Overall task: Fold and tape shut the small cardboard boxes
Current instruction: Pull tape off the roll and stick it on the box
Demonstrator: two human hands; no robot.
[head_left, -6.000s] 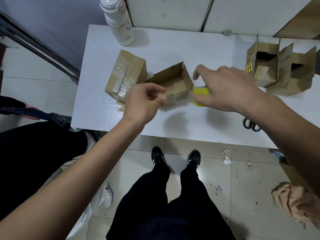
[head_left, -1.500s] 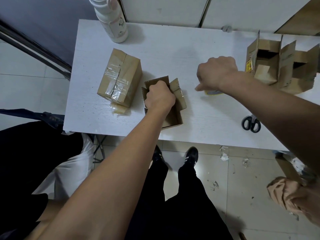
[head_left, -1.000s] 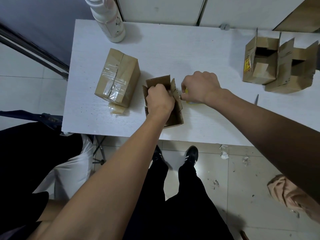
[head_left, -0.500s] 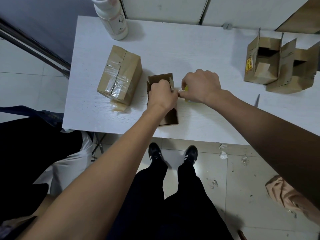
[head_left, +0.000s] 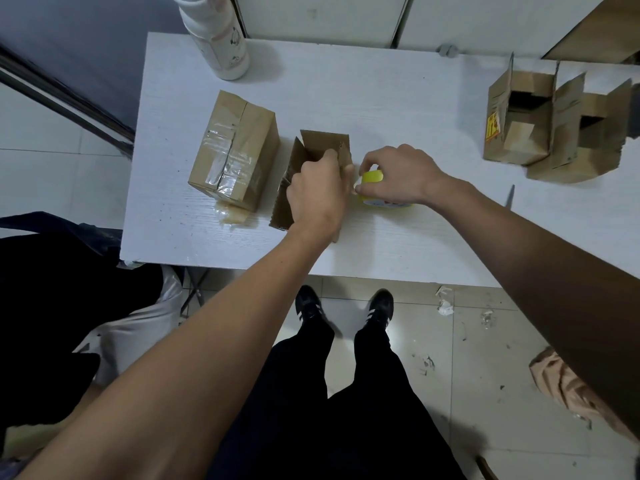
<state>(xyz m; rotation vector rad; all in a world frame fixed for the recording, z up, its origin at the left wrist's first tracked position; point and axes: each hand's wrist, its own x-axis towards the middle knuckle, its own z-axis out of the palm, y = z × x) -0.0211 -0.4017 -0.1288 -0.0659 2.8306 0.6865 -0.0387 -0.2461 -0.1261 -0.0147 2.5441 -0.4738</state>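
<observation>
A small open cardboard box (head_left: 306, 157) stands near the middle of the white table (head_left: 381, 109), its flaps up. My left hand (head_left: 317, 192) grips the box's top at its right side, covering most of the opening. My right hand (head_left: 398, 176) holds a yellow tape roll (head_left: 372, 177) just right of the box, its fingers curled round the roll and its fingertips close to my left hand. A taped, closed box (head_left: 235, 150) lies to the left.
Two unfolded open boxes (head_left: 550, 123) stand at the table's right end. A white bottle (head_left: 218, 36) is at the back left. Scissors' tip (head_left: 509, 197) shows beside my right forearm. A crumpled tape scrap (head_left: 232, 213) lies by the taped box. Paper bits litter the floor.
My right hand brought the yellow tape roll from the right over to the box's right side. My left hand has stayed on the box, which now stands more upright.
</observation>
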